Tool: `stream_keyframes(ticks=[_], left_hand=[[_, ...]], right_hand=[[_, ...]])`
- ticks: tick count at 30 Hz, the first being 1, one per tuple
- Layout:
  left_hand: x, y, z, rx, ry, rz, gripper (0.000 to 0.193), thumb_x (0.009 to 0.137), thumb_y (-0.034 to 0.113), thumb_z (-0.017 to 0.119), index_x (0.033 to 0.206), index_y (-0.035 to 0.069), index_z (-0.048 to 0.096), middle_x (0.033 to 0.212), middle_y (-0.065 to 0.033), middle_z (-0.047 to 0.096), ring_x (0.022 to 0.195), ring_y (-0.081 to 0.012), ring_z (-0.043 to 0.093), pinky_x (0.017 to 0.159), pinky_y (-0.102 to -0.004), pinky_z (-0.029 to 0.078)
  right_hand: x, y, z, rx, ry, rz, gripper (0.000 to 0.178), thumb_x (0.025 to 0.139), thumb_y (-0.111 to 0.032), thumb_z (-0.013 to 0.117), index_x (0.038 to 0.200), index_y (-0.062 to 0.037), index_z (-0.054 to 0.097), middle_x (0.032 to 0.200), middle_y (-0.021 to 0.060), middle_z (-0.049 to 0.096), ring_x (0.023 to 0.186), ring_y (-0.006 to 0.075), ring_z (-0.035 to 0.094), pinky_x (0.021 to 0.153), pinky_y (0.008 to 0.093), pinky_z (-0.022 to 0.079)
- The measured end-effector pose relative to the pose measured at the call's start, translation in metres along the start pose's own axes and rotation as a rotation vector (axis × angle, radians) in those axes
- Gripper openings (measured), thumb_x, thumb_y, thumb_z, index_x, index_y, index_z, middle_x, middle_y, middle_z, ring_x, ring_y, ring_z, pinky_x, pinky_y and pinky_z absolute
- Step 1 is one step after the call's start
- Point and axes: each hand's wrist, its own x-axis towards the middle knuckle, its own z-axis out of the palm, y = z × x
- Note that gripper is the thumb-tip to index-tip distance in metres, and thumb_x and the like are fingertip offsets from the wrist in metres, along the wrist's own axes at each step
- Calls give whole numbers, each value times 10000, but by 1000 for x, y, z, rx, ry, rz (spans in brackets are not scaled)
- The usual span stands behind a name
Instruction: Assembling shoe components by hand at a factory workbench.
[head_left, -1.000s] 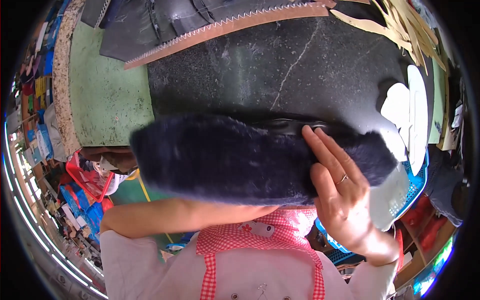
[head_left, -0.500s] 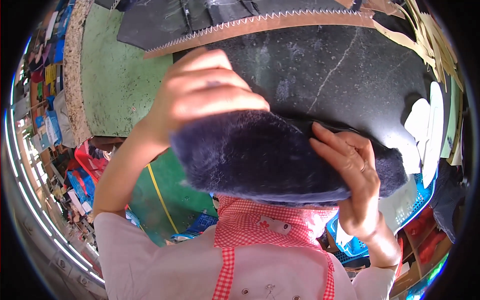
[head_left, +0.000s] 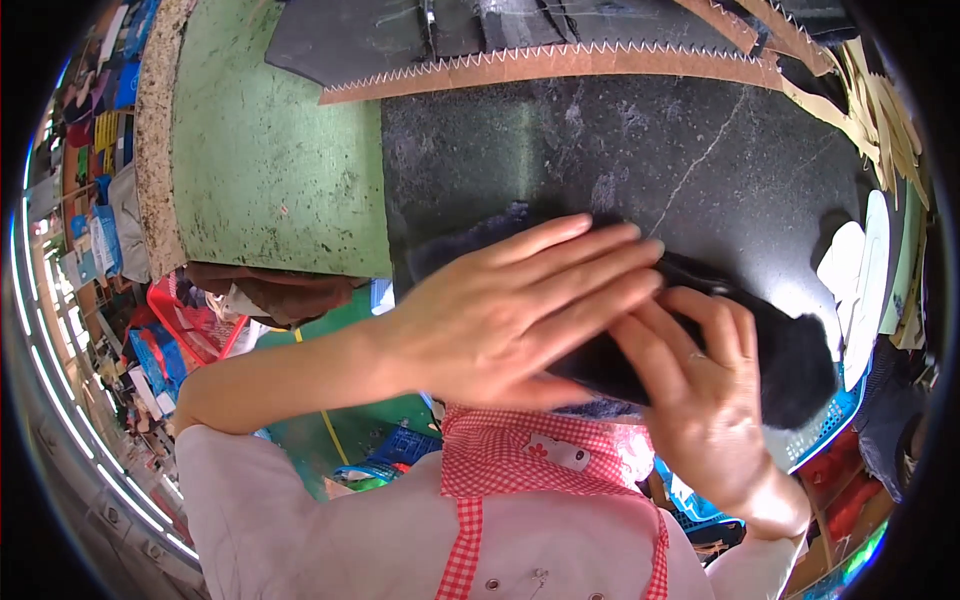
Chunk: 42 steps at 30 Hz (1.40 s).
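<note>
A dark navy, fur-like plush piece [head_left: 790, 365] lies at the near edge of the black work surface, its middle covered by both hands. My left hand [head_left: 520, 305] stretches flat across it with its fingers together and straight, the tips reaching to the right hand. Slightly blurred, it holds nothing. My right hand [head_left: 695, 375] grips the piece right of the middle, its fingers bent onto it and its thumb out of sight. A smooth black face shows between the hands, and fuzzy pile shows at the right end.
The black work surface [head_left: 500, 150] adjoins a green board [head_left: 280, 180] on the left. Brown strips with white zigzag stitching [head_left: 550, 65] lie along the far side. White flat shapes [head_left: 860, 270] and cream strips [head_left: 880, 110] are at the right. A red basket [head_left: 200, 325] stands below left.
My left hand has come right and nearer, from the piece's upper left edge to flat across its middle. The piece has turned, showing its smooth black face. My right hand stays on it.
</note>
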Motion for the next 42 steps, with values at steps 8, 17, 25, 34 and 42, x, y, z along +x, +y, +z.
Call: stream_keyframes(ticks=[8,17,25,34,42], left_hand=[[30,39,29,-352,83,-216,972,814,503,751,1511,-63,378,1589,-220,369,1485,-366,353,1213,-535,259],[94,42,17,-889,85,-531,299,1012,171,599,1215,-43,648,968,-144,701,889,-162,664,883,-331,516],[70,61,43,-144,-77,-127,809,728,327,792,1476,181,518,1612,-144,353,1498,-369,313,1208,-606,212],[64,60,62,119,71,-106,807,658,251,824,1417,379,579,1592,-115,388,1411,-320,419,1118,-522,373],[-15,111,71,-54,-109,-159,486,798,375,763,1272,280,717,1509,-172,465,1317,-393,463,1034,-544,414]], right_hand=[[-79,54,-46,330,285,577,473,811,-92,752,1265,-14,647,1097,110,709,1025,218,667,916,330,501],[-63,99,-7,772,287,569,274,817,-15,822,1070,-43,721,962,-31,715,809,42,618,714,216,491],[-70,106,-19,211,221,200,330,644,-52,709,948,-144,800,1071,49,657,961,204,625,815,320,513],[-67,79,-20,331,267,453,130,861,-95,719,966,-33,677,904,141,663,835,339,655,733,358,522],[-96,64,7,596,156,6,152,884,-123,725,1016,-57,691,940,89,690,847,290,680,753,373,559]])
